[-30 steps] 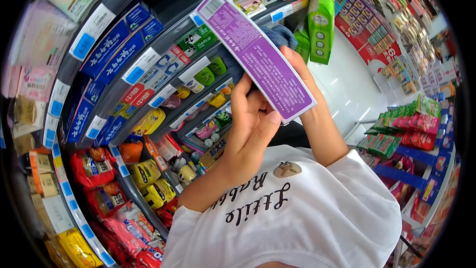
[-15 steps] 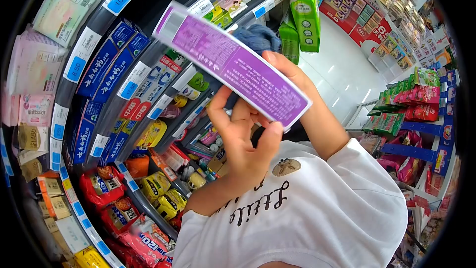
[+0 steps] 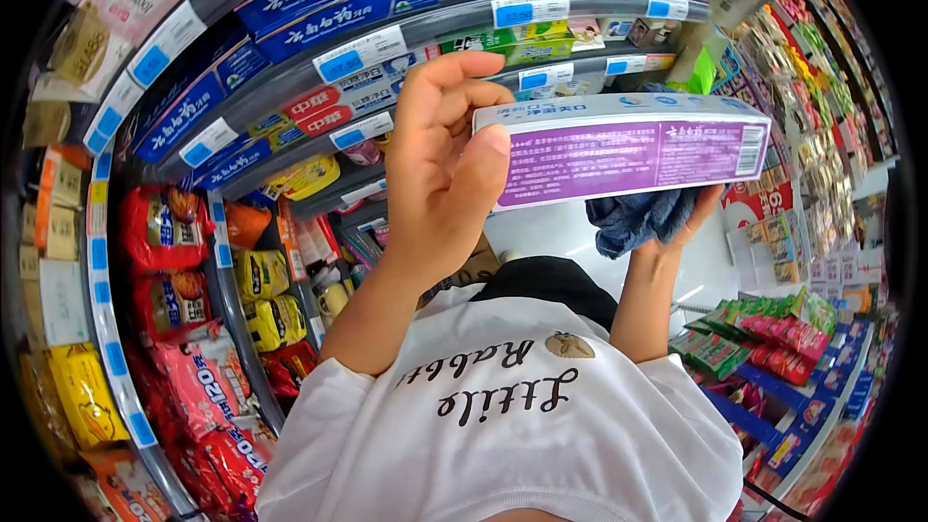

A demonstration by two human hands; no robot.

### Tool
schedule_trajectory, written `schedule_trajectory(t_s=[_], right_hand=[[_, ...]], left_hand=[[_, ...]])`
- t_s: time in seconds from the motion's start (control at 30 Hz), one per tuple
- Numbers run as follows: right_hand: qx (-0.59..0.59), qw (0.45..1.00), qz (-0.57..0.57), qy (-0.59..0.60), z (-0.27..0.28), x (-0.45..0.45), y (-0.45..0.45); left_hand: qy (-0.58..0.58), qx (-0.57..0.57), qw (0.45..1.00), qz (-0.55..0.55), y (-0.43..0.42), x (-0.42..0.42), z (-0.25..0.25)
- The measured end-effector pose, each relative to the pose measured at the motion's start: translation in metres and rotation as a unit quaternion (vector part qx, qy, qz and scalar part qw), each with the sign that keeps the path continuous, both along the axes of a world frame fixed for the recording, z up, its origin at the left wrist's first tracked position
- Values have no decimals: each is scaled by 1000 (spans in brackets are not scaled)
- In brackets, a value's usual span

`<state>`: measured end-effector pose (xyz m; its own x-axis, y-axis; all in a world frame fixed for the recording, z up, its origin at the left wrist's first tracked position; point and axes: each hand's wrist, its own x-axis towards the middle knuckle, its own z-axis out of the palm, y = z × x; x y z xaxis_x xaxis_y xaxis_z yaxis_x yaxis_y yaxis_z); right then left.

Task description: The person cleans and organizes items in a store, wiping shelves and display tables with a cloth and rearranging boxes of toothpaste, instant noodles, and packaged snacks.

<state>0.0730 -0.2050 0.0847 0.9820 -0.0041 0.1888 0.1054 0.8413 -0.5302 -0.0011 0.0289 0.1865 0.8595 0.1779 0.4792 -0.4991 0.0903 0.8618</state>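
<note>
A long purple and white toothpaste box (image 3: 628, 155) is held out before my chest, nearly level, its printed purple side towards me and its barcode at the right end. My left hand (image 3: 449, 155) is at the box's left end, thumb against the near corner and the other fingers curled behind and above it. Beneath the right end, my right hand (image 3: 691, 217) supports the box, most of its fingers hidden behind box and cloth. A dark blue crumpled cloth (image 3: 633, 220) hangs under the box beside my right hand.
Shelves with price tags curve along the left, holding blue toothpaste boxes (image 3: 338, 5), red packets (image 3: 164, 222) and yellow packets (image 3: 275, 319). At the right, a blue rack (image 3: 822, 387) carries green and pink packets (image 3: 788, 329). White floor (image 3: 570, 237) shows beyond the box.
The box has swung from a steep slant to nearly level, its barcode end now at the right. More of the blue cloth shows beneath it. The view has turned, and the shelves appear shifted.
</note>
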Motion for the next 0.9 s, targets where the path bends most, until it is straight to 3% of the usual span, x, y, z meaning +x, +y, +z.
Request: schedule_trajectory(t_s=[0.27,0.37,0.67,0.73,0.8,0.9], right_hand=[[-20,999,-21,-46,1,-6,2],[109,985,84,-106,-3,-1,-3],[146,977,79,-135,13,-1,9],[107,988,13,-112,19,-1,12],[-13,991,-129,-44,21,0,11],[29,992,-68,-105,21,0,9]], left_hand=[[17,-20,1000,4,4,0,2],[13,-27,1000,1,5,1,1],[8,-90,996,-26,1,2,2],[6,-105,994,-35,1,2,3],[4,-101,994,-34,1,3,2],[-3,-99,995,-29,0,5,1]])
